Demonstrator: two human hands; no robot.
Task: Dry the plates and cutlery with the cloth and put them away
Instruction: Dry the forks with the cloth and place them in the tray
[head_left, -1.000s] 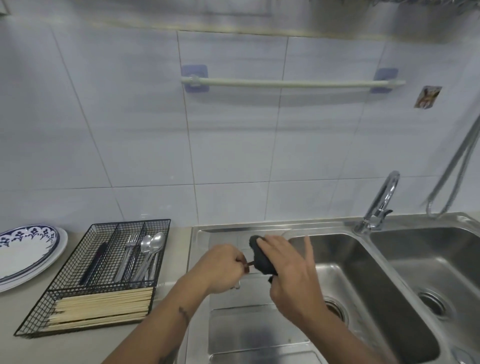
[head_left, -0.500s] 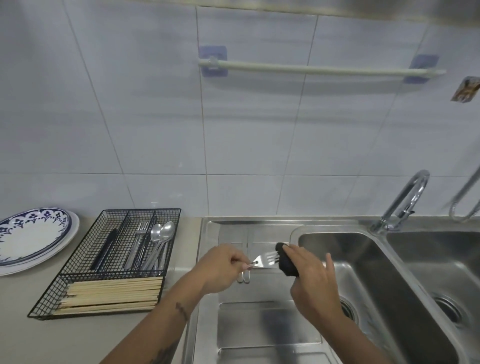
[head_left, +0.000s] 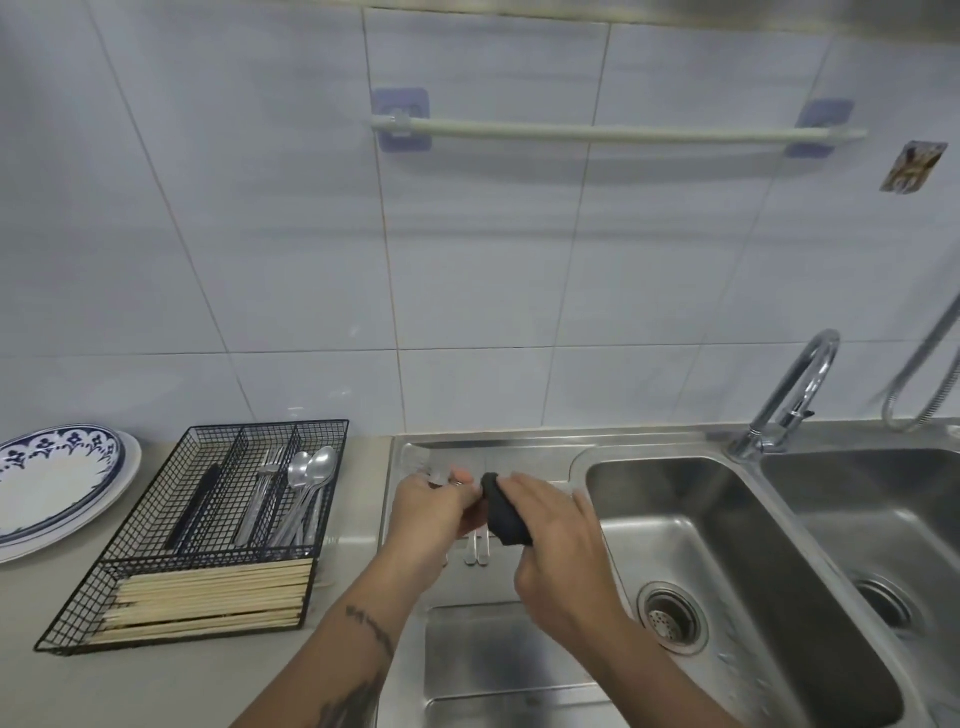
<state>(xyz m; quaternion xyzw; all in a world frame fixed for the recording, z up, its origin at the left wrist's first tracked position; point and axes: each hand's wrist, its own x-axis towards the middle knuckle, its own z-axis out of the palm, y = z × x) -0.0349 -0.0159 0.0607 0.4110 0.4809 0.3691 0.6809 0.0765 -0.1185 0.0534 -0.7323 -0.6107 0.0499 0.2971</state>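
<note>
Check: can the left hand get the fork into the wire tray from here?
Probably yes. The left hand holds cutlery just right of the wire tray, with bare counter between and nothing blocking.

Over the drainboard (head_left: 519, 654), my right hand (head_left: 561, 551) grips the dark cloth (head_left: 503, 514); my left hand (head_left: 426, 512) pinches cutlery at its nine o'clock. Wire cutlery tray (head_left: 208, 525) farther left.
</note>
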